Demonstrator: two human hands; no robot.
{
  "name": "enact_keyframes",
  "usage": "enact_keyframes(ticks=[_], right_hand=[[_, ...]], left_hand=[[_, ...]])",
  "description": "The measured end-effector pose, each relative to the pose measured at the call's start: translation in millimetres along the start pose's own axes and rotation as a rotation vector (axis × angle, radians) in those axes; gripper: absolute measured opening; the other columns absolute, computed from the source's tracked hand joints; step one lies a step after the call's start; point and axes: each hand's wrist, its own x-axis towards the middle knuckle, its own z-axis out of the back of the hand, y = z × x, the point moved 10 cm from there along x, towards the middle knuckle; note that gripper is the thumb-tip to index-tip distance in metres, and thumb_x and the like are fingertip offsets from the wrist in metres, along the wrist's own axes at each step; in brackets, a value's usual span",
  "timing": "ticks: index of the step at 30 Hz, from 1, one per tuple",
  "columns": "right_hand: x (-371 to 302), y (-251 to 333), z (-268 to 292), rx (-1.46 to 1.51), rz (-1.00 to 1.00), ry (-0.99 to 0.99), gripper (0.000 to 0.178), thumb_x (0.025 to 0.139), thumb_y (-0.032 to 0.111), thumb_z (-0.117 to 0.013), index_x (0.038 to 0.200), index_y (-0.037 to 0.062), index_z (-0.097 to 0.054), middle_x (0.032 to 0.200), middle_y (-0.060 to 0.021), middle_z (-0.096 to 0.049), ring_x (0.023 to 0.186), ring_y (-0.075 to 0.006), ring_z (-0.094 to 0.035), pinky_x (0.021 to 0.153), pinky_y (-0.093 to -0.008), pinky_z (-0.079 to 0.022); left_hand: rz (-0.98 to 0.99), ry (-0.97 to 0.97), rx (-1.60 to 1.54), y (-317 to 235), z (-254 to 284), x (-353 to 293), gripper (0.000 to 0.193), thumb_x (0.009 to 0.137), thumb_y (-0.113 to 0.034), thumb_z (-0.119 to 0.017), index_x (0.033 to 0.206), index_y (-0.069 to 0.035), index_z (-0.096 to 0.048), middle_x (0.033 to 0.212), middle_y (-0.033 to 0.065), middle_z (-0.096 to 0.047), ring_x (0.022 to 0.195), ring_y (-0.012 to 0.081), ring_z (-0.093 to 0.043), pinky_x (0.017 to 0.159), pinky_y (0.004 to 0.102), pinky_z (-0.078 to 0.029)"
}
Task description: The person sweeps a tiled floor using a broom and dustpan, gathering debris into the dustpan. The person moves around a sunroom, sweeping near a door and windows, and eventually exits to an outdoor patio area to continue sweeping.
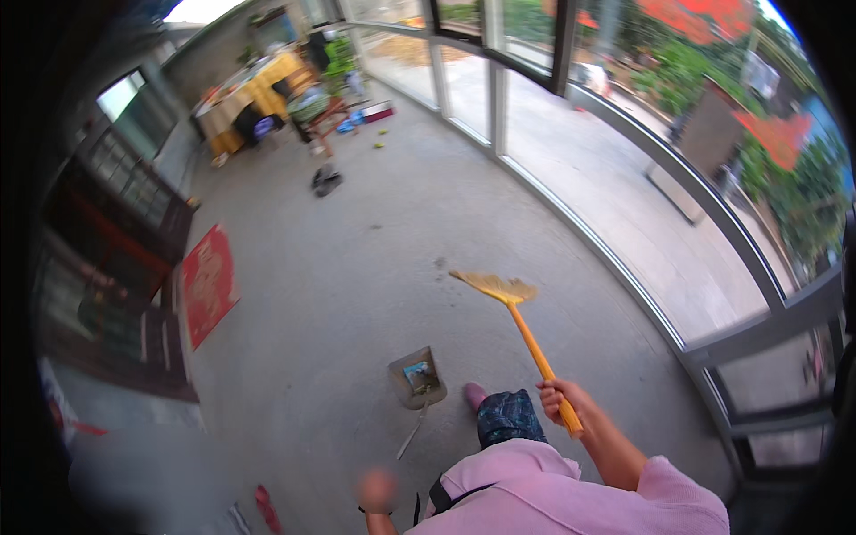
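My right hand is wrapped round the yellow-orange handle of a broom, close to its lower end. The broom's fanned bristles are over the grey floor ahead of me, beside some dark specks. To the left of my foot rests a grey dustpan with a blue scrap and some debris inside. Its thin handle points back toward me. My left hand hangs low at my left side, a little apart from that handle. Motion blur smears its fingers, so I cannot tell whether it is open.
A red mat lies by the dark doors on the left. At the far end stand a table with a yellow cloth and a chair. Dark shoes sit on the floor before them. Framed glass panels line the right side.
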Motion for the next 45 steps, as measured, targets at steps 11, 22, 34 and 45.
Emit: enact_keyframes(ticks=[11,22,34,45], right_hand=[[65.9,13.0,-75.7,0.221,-0.228,0.049,0.011,0.085,0.011,-0.042,0.090,0.0008,-0.041,0.059,0.0040,-0.041,0.042,-0.0012,-0.040,0.037,-0.0158,-0.033],[-71.3,-85.3,91.0,0.726,0.307,-0.047,0.014,0.084,0.014,-0.046,0.091,0.0016,-0.043,0.064,0.0008,-0.045,0.045,-0.0031,-0.042,0.039,-0.0189,-0.032],[-307.2,-235.9,314.6,0.898,0.892,-0.859,0.018,0.079,0.007,-0.046,0.097,0.0073,-0.043,0.072,-0.0138,-0.054,0.044,-0.0137,-0.049,0.041,-0.0311,-0.047],[-569.3,-292.7,517.6,1.229,1.298,-0.732,0.023,0.083,0.034,-0.045,0.094,0.0136,-0.048,0.062,-0.0089,-0.052,0.040,-0.0137,-0.044,0.038,-0.0280,-0.037]], left_hand=[[-0.325,-0.013,0.353,-56.9,43.0,130.8,0.013,0.075,-0.020,-0.055,0.070,-0.009,-0.058,0.075,0.0091,-0.058,0.071,0.0217,-0.055,0.058,0.0374,-0.041],[-0.285,0.703,0.448,18.5,-97.0,263.0,0.044,0.074,-0.033,-0.061,0.110,-0.009,-0.051,0.114,0.0137,-0.048,0.102,0.0281,-0.048,0.084,0.0391,-0.041],[-0.774,1.025,0.779,-348.2,-193.7,169.4,0.012,0.069,-0.022,-0.061,0.075,-0.013,-0.060,0.074,0.0091,-0.057,0.074,0.0240,-0.056,0.067,0.0368,-0.045],[-0.059,1.231,-0.098,-652.2,-304.8,-67.3,0.024,0.082,-0.024,-0.049,0.073,-0.002,-0.055,0.062,0.0096,-0.061,0.056,0.0165,-0.061,0.051,0.0249,-0.048]])
